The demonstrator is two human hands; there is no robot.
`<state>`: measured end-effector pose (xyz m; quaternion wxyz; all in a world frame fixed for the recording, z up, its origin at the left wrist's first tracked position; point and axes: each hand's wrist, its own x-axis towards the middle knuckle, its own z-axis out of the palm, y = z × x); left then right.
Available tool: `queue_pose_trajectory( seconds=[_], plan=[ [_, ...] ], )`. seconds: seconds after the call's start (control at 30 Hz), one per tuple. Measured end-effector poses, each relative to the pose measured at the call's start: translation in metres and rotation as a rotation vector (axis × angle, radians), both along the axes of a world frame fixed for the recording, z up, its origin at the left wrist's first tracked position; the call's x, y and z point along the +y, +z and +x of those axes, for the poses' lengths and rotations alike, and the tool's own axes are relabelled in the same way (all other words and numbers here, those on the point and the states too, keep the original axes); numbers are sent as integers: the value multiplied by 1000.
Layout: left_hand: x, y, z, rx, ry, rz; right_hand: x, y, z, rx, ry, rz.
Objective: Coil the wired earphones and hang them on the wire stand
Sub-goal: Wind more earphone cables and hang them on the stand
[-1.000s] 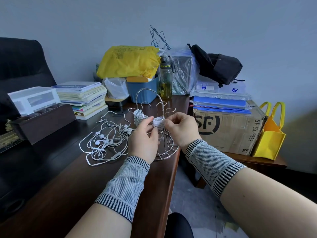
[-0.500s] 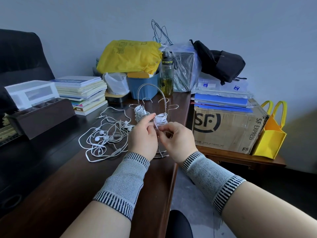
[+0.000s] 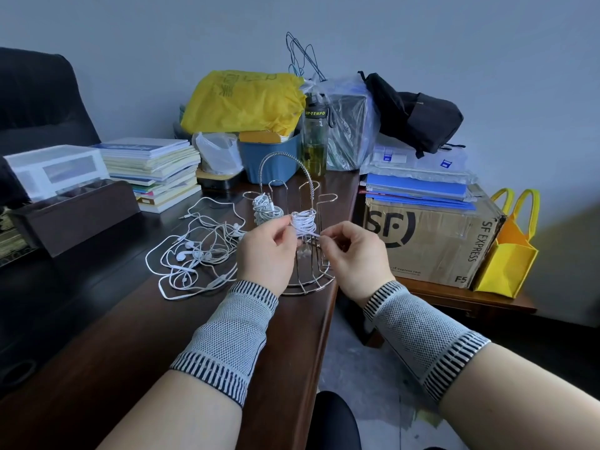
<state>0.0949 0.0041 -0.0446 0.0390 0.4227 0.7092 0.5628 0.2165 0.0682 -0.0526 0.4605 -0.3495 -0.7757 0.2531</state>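
Observation:
A chrome wire stand (image 3: 300,196) with hooked arms stands near the right edge of the dark wooden desk (image 3: 97,336). One white coiled earphone bundle (image 3: 266,211) hangs on a left arm. A second coiled earphone bundle (image 3: 303,222) sits at the stand's middle, held between both hands. My left hand (image 3: 268,253) pinches its left side. My right hand (image 3: 355,254) pinches a loose cord end sticking out at its lower right. A tangle of loose white earphones (image 3: 198,251) lies on the desk to the left.
Stacked books (image 3: 156,170), a brown organiser box (image 3: 74,212), a blue tub (image 3: 272,154), a yellow bag (image 3: 243,102) and a bottle (image 3: 315,138) crowd the back. An SF cardboard box (image 3: 428,241) and yellow tote (image 3: 506,254) stand on a low table right of the desk.
The coil has stayed at the stand while my hands shifted apart; my right hand now draws a short cord end out to the right. The camera view has also tilted a little.

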Motion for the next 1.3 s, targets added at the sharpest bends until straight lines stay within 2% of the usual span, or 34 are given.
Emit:
queue_pose_trajectory(
  seconds=[0.2, 0.43, 0.53, 0.67, 0.73, 0.83, 0.97, 1.17, 1.3],
  plan=[
    [1, -1, 4, -84, -32, 51, 12, 3, 7, -42, -39, -82],
    [1, 1, 3, -173, -15, 89, 34, 28, 15, -200, -170, -103],
    [1, 1, 5, -162, 2, 79, 35, 45, 12, -350, -229, 2],
    [1, 2, 8, -125, 28, 68, 27, 66, 6, -573, -232, 296],
    [2, 2, 8, -128, 31, 70, 21, 70, 6, -619, -190, 394],
    [3, 3, 6, -158, 16, 87, 11, 74, 2, -581, -125, 499],
    [4, 0, 5, -172, 11, 73, 5, 86, -11, -612, -85, 481],
    [6, -3, 9, -97, 62, 66, -8, 102, -40, -873, -102, 477],
    [3, -1, 9, -26, 89, 35, -13, 114, -61, -968, -109, 350]
  ],
)
